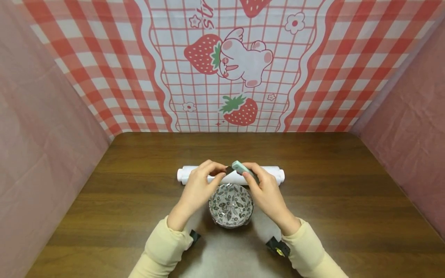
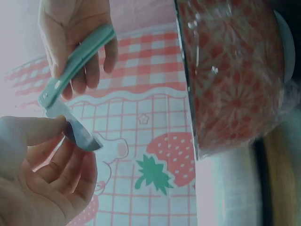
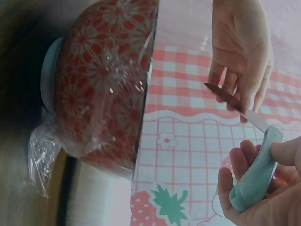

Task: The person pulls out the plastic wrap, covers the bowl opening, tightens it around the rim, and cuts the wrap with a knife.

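Note:
A small folding knife (image 1: 239, 166) with a pale teal handle is held between both hands, above the far rim of a bowl. My right hand (image 1: 267, 189) grips the handle (image 3: 256, 176), thumb along its side. With thumb and fingers, my left hand (image 1: 199, 185) pinches the blade (image 2: 77, 129), which is partly unfolded from the handle at an angle. The bowl (image 1: 231, 204) has dark leaf patterns inside and a red floral outside (image 3: 94, 80). Clear plastic film is wrapped over it, bunched near its base in the right wrist view.
Just behind the bowl, a white roll of film (image 1: 278, 175) lies crosswise on the brown wooden table (image 1: 104, 216). A strawberry-print cloth (image 1: 295, 77) hangs at the back, and pink cloth covers both sides. Black wrist mounts (image 1: 278, 246) sit at the sleeves.

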The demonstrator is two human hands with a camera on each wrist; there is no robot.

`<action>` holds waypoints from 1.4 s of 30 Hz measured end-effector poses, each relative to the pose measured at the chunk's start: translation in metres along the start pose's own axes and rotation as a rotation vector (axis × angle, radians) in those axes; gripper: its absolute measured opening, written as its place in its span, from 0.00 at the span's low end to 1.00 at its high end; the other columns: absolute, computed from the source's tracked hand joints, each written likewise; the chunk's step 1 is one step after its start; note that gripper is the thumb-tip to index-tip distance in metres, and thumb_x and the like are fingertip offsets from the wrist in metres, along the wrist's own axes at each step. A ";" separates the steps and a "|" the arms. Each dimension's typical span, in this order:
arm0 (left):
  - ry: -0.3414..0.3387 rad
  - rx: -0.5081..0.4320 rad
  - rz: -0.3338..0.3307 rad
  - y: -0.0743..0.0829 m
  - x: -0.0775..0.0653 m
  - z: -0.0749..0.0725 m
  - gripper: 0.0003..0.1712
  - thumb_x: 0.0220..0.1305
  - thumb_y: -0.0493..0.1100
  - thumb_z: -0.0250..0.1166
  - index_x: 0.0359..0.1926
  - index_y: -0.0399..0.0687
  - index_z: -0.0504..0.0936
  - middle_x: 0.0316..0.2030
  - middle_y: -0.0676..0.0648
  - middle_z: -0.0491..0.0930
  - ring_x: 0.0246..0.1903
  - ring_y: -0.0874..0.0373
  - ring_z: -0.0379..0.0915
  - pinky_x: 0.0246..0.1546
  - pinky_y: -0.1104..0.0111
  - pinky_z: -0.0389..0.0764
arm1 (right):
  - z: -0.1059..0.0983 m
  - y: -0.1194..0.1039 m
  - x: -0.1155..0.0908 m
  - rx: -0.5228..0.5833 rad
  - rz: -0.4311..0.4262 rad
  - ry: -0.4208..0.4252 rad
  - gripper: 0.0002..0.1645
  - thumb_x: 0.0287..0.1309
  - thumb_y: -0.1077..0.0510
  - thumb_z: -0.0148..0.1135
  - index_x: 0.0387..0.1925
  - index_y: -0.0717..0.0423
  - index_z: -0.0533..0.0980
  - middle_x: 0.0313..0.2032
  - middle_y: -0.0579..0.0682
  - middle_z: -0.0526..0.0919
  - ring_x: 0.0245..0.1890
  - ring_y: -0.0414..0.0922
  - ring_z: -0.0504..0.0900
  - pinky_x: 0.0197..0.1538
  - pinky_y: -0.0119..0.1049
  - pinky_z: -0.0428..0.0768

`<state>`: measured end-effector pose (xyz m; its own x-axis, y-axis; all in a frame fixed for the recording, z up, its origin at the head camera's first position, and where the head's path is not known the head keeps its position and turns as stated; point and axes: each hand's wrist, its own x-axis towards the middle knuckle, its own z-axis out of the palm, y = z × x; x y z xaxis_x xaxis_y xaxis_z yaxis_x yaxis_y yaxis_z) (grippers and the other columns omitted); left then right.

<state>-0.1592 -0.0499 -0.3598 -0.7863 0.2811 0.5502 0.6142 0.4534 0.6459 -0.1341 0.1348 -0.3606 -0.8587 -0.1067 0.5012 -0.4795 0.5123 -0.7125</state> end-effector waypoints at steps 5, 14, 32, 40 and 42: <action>0.008 0.016 0.039 -0.001 0.001 -0.003 0.04 0.55 0.36 0.64 0.34 0.43 0.82 0.31 0.50 0.80 0.31 0.63 0.76 0.31 0.66 0.77 | -0.003 0.001 0.001 -0.023 -0.036 0.006 0.12 0.60 0.58 0.55 0.45 0.53 0.77 0.40 0.45 0.80 0.42 0.39 0.76 0.44 0.41 0.75; 0.070 -0.003 0.056 -0.003 0.001 -0.007 0.03 0.54 0.35 0.65 0.32 0.43 0.82 0.29 0.50 0.80 0.27 0.64 0.74 0.27 0.67 0.76 | -0.015 0.000 0.003 -0.107 -0.050 -0.023 0.16 0.54 0.61 0.62 0.46 0.54 0.76 0.38 0.46 0.79 0.37 0.39 0.76 0.39 0.37 0.77; 0.237 0.022 0.102 -0.002 -0.001 0.001 0.03 0.51 0.34 0.67 0.30 0.43 0.83 0.23 0.51 0.76 0.23 0.64 0.70 0.23 0.68 0.72 | -0.017 -0.003 0.002 -0.177 -0.044 -0.032 0.11 0.51 0.63 0.64 0.38 0.56 0.76 0.31 0.47 0.80 0.30 0.38 0.78 0.35 0.33 0.80; 0.276 -0.003 0.094 -0.001 -0.002 0.007 0.03 0.52 0.36 0.66 0.30 0.42 0.83 0.22 0.50 0.77 0.23 0.63 0.73 0.25 0.69 0.75 | -0.014 -0.003 0.001 -0.140 -0.038 -0.013 0.10 0.50 0.62 0.65 0.37 0.57 0.76 0.27 0.46 0.80 0.28 0.37 0.77 0.31 0.29 0.78; 0.276 -0.015 0.083 -0.001 -0.003 0.009 0.03 0.53 0.37 0.66 0.31 0.43 0.83 0.23 0.50 0.78 0.22 0.63 0.74 0.25 0.71 0.75 | -0.013 -0.002 0.001 -0.127 -0.034 -0.013 0.11 0.50 0.62 0.65 0.37 0.57 0.76 0.27 0.47 0.80 0.28 0.37 0.77 0.31 0.29 0.78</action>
<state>-0.1581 -0.0436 -0.3672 -0.6864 0.0746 0.7234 0.6779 0.4259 0.5993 -0.1312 0.1442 -0.3524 -0.8450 -0.1361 0.5172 -0.4822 0.6121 -0.6268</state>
